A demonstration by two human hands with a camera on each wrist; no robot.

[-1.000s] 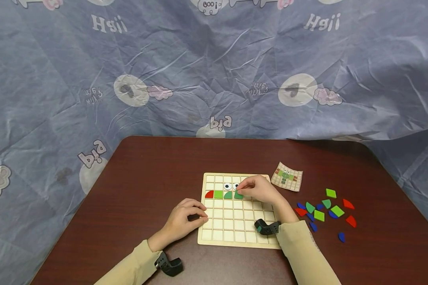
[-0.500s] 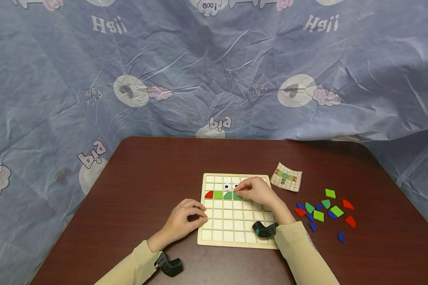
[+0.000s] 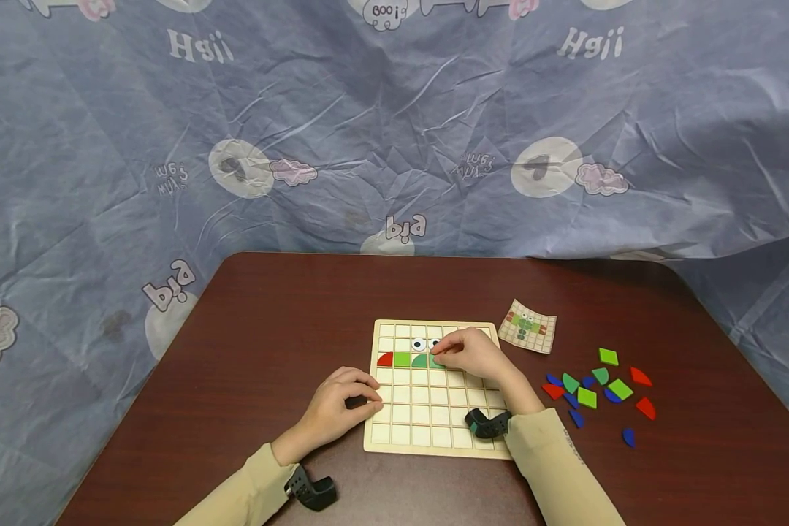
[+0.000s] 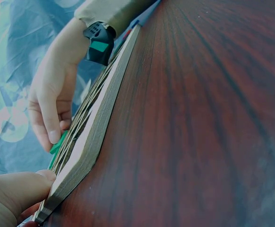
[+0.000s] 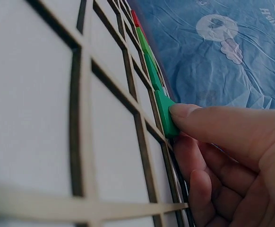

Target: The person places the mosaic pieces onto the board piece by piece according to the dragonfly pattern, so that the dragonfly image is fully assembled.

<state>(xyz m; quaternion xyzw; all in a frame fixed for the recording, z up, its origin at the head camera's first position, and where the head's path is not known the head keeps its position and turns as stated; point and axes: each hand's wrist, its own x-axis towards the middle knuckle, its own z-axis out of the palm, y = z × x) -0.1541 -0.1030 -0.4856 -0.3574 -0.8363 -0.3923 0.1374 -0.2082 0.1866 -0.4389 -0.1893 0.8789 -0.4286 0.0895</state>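
Note:
A pale wooden grid board (image 3: 412,415) lies on the table. At its left edge is my left hand (image 3: 344,402), thumb and curled fingers on the rim; the left wrist view shows the thumb (image 4: 31,187) on that edge. My right hand (image 3: 476,354) is over the board's upper part, pinching a green quarter-circle tile (image 5: 165,116) at a cell beside another green quarter-circle tile (image 3: 420,360). In the same row lie a light green square tile (image 3: 402,359) and a red quarter-circle tile (image 3: 386,359). Above them sit two eye tiles (image 3: 418,344), one partly hidden by the right fingers.
A pattern card (image 3: 528,326) lies right of the board's top corner. Loose tiles are scattered on the table's right side, among them a green square (image 3: 608,356), a red quarter circle (image 3: 646,408) and a blue piece (image 3: 628,437). A printed cloth (image 3: 394,146) hangs behind the table.
My right hand has shifted slightly left and down with the green tile, bringing it closer to the neighbouring green one. The left hand stays at the board's edge.

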